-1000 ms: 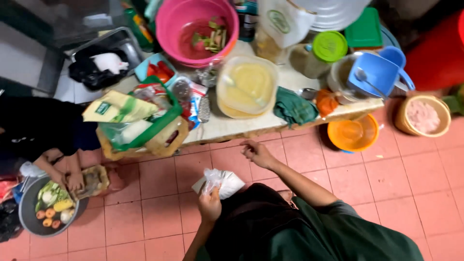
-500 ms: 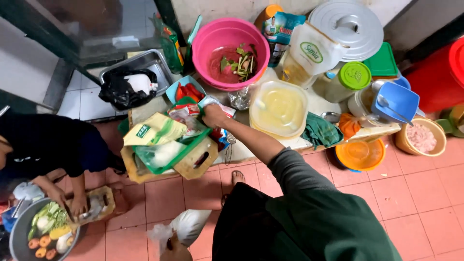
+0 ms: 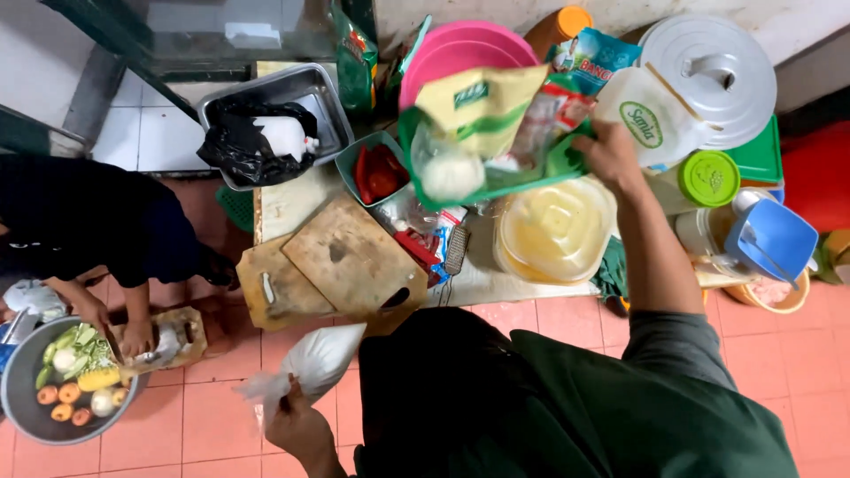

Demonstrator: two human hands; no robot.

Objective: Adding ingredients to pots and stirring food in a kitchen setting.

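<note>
My right hand grips the rim of a green plastic basket and holds it raised above the low table. The basket carries several packets, among them a yellow-green pouch and a clear bag of white powder. My left hand is down by my side, closed on the neck of a white plastic bag over the pink floor tiles. Two wooden cutting boards lie bare on the table where the basket stood.
A pink basin, a metal tray with a black bag, a tub of red chillies, a lidded container of yellow liquid and a white lid crowd the table. At left another person crouches by a bowl of vegetables.
My right hand has lifted the green basket off the cutting boards and carried it up and to the right. My left hand still holds the white bag low.
</note>
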